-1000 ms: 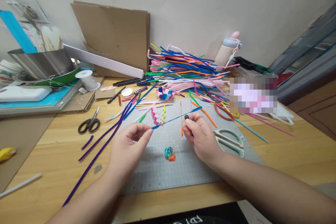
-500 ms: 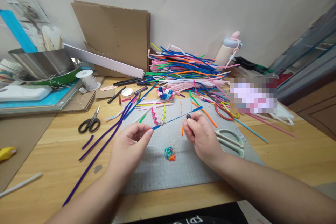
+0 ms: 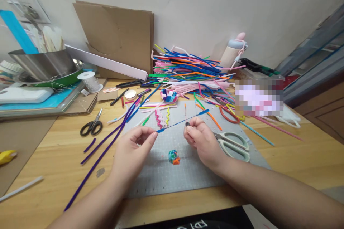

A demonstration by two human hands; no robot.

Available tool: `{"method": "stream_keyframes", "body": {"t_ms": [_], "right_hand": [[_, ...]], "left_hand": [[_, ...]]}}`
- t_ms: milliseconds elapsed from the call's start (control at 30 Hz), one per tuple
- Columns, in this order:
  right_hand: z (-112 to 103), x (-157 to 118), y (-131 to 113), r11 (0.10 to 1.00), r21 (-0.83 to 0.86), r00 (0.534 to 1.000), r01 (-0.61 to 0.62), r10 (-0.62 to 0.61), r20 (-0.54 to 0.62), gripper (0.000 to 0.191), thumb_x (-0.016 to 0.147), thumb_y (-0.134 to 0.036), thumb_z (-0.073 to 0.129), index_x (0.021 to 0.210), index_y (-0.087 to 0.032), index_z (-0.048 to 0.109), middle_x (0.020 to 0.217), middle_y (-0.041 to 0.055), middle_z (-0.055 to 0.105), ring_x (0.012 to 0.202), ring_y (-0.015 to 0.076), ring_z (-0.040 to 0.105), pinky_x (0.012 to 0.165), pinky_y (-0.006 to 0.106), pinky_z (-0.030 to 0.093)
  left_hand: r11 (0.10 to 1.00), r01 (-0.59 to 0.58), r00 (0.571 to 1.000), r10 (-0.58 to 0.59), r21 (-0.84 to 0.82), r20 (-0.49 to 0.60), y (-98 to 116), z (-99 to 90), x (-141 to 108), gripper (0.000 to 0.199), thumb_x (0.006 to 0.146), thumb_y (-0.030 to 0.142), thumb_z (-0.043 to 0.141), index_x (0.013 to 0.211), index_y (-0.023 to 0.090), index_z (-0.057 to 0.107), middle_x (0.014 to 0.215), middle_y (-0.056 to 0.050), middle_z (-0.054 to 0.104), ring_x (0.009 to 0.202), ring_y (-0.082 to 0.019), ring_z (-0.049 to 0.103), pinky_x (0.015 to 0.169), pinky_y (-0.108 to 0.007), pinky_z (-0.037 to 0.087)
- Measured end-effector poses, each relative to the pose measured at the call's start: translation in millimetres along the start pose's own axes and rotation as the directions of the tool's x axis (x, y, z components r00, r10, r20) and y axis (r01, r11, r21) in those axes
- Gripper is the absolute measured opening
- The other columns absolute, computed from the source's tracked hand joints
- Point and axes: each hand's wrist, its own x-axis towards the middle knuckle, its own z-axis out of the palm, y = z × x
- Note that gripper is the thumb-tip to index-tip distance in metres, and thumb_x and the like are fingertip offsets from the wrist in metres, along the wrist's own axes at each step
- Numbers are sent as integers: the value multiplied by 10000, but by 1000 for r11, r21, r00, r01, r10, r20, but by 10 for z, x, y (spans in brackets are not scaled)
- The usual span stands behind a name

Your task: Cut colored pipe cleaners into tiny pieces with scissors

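My left hand (image 3: 137, 145) is closed, thumb and forefinger pinching the left end of a blue pipe cleaner (image 3: 178, 123). This strip slants up to the right, thin along its middle and fluffy blue at both ends. My right hand (image 3: 201, 141) is closed around a small tool with a dark round end (image 3: 187, 124), just below the thin stretch; its body is hidden in the fingers. Behind that hand lies an orange-ended thin stem (image 3: 185, 106). On the grey cutting mat (image 3: 161, 182) sits a small teal and orange fuzzy piece (image 3: 173, 157).
Pale green-handled scissors (image 3: 236, 141) lie right of my right hand, black scissors (image 3: 91, 127) to the left. Coiled pink and yellow pipe cleaners (image 3: 161, 118) rest behind my hands. A large pile of pipe cleaners (image 3: 193, 68) and a bottle (image 3: 233, 52) stand along the wall.
My right hand has moved slightly left and down with the dark-ended tool, along the blue pipe cleaner. More of the green-handled scissors shows. My left hand stays in place.
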Motion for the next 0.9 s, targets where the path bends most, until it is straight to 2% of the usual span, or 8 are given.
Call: {"method": "stream_keyframes", "body": {"t_ms": [167,400,600,900], "right_hand": [[13,-1,4,1000,-10,1000,-3,3,-20,179,812,-346,536,799,-244,390,571,-78,390,468,97,270,447,263,191],[49,-29,17,997,-48,997,-61,63,47,182,818,-354,530,803,-244,386,568,-83,381,477,98,264,446,261,186],[66,-31,23,996,-53,996,-73,75,43,189,810,-363,540,806,-241,396,579,-81,384,489,99,279,457,267,197],[93,-35,35,993,-78,991,-84,92,101,220,795,-376,556,799,-228,393,576,-88,378,494,85,282,465,256,206]], "left_hand": [[1000,-14,1000,14,8,4,9,4,-16,182,737,361,658,719,180,670,658,-6,648,593,-139,571,571,-252,453],[1000,-14,1000,14,20,19,-2,9,-11,191,748,372,653,733,182,670,658,-5,642,594,-135,563,569,-251,446],[1000,-10,999,10,14,31,5,9,-19,196,757,375,649,739,181,668,668,-6,640,602,-135,558,572,-253,441],[1000,-13,999,12,21,47,-58,27,-24,199,758,375,654,753,177,669,699,-10,639,626,-136,552,596,-260,433]]}}
